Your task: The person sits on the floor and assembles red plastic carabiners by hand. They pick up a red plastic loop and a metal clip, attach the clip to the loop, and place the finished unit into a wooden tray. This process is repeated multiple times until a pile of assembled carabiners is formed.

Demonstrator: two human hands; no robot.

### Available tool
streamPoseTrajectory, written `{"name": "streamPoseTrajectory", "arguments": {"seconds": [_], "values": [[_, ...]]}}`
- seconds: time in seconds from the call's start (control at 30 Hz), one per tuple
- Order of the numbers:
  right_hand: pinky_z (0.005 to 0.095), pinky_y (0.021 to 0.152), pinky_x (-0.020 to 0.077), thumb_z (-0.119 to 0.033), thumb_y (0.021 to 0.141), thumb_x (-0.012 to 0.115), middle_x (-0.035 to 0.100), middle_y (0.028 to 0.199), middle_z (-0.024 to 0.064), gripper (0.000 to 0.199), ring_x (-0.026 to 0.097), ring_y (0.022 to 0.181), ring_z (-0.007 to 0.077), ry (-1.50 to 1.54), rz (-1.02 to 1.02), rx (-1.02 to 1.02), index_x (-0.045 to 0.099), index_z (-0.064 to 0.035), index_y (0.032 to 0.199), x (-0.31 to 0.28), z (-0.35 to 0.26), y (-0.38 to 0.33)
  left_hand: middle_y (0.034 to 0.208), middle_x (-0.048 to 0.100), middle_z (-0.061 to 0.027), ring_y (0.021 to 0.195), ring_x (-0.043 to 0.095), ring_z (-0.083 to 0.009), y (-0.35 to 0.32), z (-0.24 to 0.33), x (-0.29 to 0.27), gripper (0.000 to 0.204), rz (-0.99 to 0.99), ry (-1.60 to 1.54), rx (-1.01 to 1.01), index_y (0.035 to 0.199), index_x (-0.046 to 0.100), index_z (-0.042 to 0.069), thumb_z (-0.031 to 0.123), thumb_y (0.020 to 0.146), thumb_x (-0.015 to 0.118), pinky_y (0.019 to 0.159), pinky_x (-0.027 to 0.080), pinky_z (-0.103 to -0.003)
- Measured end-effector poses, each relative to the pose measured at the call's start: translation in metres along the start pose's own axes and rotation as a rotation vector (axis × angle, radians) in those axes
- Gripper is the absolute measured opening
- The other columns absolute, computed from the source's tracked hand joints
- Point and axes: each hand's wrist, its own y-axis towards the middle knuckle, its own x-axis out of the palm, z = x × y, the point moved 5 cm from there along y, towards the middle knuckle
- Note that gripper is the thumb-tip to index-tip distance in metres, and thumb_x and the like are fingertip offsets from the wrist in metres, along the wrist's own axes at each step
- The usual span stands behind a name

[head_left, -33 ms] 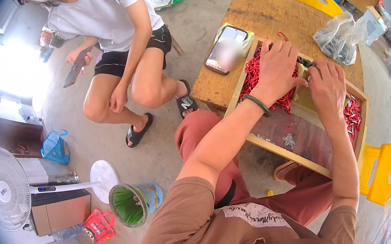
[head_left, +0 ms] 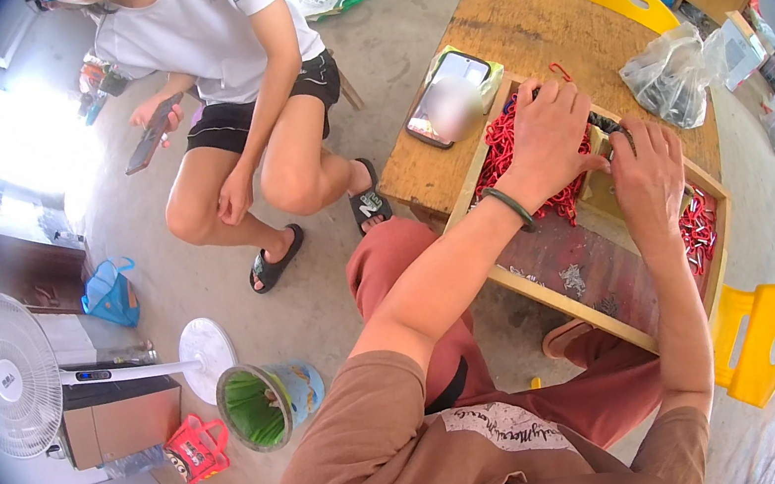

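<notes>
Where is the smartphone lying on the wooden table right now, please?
In the head view the smartphone lies on the wooden table just left of the left hand, beside the tray's heap of red pieces.

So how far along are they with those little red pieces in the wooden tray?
Hard to say what is finished: a smaller batch of red pieces lies at the tray's right end. Both the left hand and right hand work on a small dark part between them. A big red pile remains under the left hand.
</notes>
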Motion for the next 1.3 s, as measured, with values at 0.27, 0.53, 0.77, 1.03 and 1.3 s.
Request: {"name": "streamPoseTrajectory", "arguments": {"seconds": [0.27,0.53,0.77,1.03,1.3], "values": [[0.0506,0.106,0.0494,-0.006,0.079,0.071,0.065,0.132,0.0128,0.034,0.063,0.120,0.0338,0.084,0.100,-0.113,0.072,-0.0086,0.113,0.002,0.022,-0.022,0.112,0.064,-0.0101,0.117,0.055,-0.0278,0.004,0.002,-0.003,0.088,-0.043,-0.044,-0.017,0.115,0.065,0.002,0.065,0.057,0.089,0.113,0.034,-0.048],[0.0447,0.100,0.0533,0.004,0.087,0.069,0.069,0.128,0.0142,0.036,0.067,0.115,0.0362,0.412,0.109,0.089,0.072,-0.0053,0.122,-0.002,0.025,-0.021,0.110,0.065,-0.0091,0.114,0.057,-0.0277,0.001,-0.001,-0.004,0.085,-0.062,0.016,-0.021,0.113,0.065,0.005,0.068,0.059,0.086,0.110,0.035,-0.047],[0.0412,0.094,0.0550,-0.021,0.097,0.073,0.075,0.115,0.0177,0.031,0.072,0.108,0.0359,0.704,-0.101,0.512,0.072,-0.0039,0.123,0.032,0.052,-0.024,0.107,0.064,-0.0075,0.112,0.057,-0.0258,0.000,0.000,0.003,0.079,-0.047,0.008,-0.006,0.109,0.066,0.007,0.069,0.064,0.085,0.108,0.034,-0.047],[0.0435,0.089,0.0550,-0.030,0.095,0.075,0.078,0.108,0.0163,0.034,0.073,0.103,0.0360,0.742,-0.258,0.561,0.074,-0.0067,0.119,0.052,0.066,-0.018,0.101,0.065,-0.0058,0.106,0.058,-0.0260,0.003,-0.001,0.004,0.076,0.034,-0.012,0.021,0.103,0.066,0.007,0.069,0.063,0.085,0.107,0.035,-0.045],[0.0457,0.089,0.0548,-0.031,0.094,0.073,0.077,0.106,0.0169,0.033,0.073,0.102,0.0367,0.583,-0.266,0.614,0.074,-0.0074,0.116,0.041,0.051,-0.015,0.099,0.064,-0.0048,0.104,0.058,-0.0245,0.001,-0.002,0.003,0.075,0.011,0.013,0.017,0.102,0.065,0.009,0.070,0.062,0.085,0.105,0.035,-0.045]]}}
